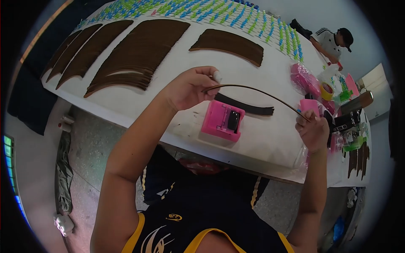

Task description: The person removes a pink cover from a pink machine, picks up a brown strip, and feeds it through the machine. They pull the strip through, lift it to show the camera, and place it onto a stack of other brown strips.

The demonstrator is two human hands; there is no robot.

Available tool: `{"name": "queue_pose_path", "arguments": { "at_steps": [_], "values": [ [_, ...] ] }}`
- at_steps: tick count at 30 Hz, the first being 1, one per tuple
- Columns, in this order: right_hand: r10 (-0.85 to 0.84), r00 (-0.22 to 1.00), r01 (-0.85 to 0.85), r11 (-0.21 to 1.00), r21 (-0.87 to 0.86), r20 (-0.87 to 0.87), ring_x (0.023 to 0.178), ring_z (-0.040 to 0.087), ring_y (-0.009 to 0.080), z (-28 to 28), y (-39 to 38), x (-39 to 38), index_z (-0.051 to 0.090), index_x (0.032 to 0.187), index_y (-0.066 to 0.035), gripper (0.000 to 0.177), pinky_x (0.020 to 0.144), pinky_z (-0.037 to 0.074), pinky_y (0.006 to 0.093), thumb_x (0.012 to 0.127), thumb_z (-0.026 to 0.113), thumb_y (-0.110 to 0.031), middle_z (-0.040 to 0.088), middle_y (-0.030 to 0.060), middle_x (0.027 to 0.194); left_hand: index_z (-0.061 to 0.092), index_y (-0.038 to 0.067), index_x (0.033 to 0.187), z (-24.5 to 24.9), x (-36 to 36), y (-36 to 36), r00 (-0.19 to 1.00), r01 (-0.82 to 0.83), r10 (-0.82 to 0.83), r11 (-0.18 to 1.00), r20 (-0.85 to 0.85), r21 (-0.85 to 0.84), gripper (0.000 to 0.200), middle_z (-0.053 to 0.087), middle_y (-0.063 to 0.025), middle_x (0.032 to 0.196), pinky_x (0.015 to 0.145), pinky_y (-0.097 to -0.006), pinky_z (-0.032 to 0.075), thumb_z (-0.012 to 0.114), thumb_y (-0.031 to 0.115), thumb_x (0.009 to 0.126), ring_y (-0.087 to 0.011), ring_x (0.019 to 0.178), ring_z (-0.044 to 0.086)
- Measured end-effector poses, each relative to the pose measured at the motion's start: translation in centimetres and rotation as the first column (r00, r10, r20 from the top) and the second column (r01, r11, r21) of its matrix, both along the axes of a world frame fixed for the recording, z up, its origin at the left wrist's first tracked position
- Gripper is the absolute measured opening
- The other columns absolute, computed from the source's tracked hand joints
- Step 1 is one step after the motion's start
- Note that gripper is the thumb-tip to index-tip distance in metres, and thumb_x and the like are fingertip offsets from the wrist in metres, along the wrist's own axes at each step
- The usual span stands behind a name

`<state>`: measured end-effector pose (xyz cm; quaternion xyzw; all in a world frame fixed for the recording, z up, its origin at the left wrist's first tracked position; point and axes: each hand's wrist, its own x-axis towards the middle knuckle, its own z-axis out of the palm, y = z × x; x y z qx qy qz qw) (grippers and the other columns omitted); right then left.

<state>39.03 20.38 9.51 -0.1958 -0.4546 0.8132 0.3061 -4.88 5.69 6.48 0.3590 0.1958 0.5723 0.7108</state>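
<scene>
A thin, dark brown flexible strip (pixel 257 89) arches above the white table, held near its two ends. My left hand (pixel 192 87) pinches its left end, with a white covering on one fingertip. The fingers of my right hand (pixel 313 130) are closed on its right end. Below the strip, a pink block-shaped holder (pixel 221 120) with a black part in it sits near the table's front edge. Just behind the holder lies a short, curved bundle of black strips (pixel 249 108), partly hidden by it.
Wide rows of brown strips (pixel 139 50) lie at the left, with another stack (pixel 228 44) at the back. Green and blue small pieces (pixel 211 12) line the far side. Pink packages (pixel 304 80) and yellow tape (pixel 326 91) clutter the right. A person (pixel 330 43) works at the far right.
</scene>
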Motion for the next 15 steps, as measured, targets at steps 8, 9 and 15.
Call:
{"name": "queue_pose_path", "arguments": {
  "at_steps": [8,9,15],
  "values": [
    [-0.089,0.941,0.112,0.992,0.053,-0.327,0.1,0.057,0.0179,-1.5,-1.1,-5.3,0.068,0.127,-0.008,0.033,0.09,0.048,0.033,0.094,0.063,-0.005,0.063,0.0052,0.112,0.066,0.005,0.105,-1.1,-2.8,0.6,0.988,-0.021,0.015,0.999,0.156,0.034,0.015,0.061,-0.0054,0.082,0.069,-0.0315,0.042,0.058,0.003,0.093,-0.0174,0.079,0.052],
    [-0.116,0.936,0.142,0.988,0.055,-0.334,0.099,0.059,0.0172,-1.8,-0.7,-5.9,0.068,0.125,-0.009,0.033,0.088,0.049,0.0324,0.094,0.062,0.002,0.065,0.0055,0.112,0.066,0.005,0.104,-1.1,-2.9,0.7,0.985,-0.05,0.043,0.998,0.169,0.034,0.014,0.061,-0.0059,0.081,0.069,-0.0314,0.041,0.057,0.004,0.094,-0.0175,0.079,0.051],
    [-0.272,0.917,0.302,0.951,0.061,-0.291,0.092,0.066,0.0145,-2.2,0.5,-9.4,0.068,0.114,-0.008,0.019,0.081,0.054,0.0311,0.099,0.065,0.003,0.071,0.0055,0.104,0.065,0.004,0.101,-1.6,-3.0,1.6,0.942,-0.118,0.114,0.993,0.314,-0.007,0.011,0.062,-0.0087,0.081,0.068,-0.0318,0.04,0.056,0.006,0.095,-0.0187,0.076,0.048]
  ]
}}
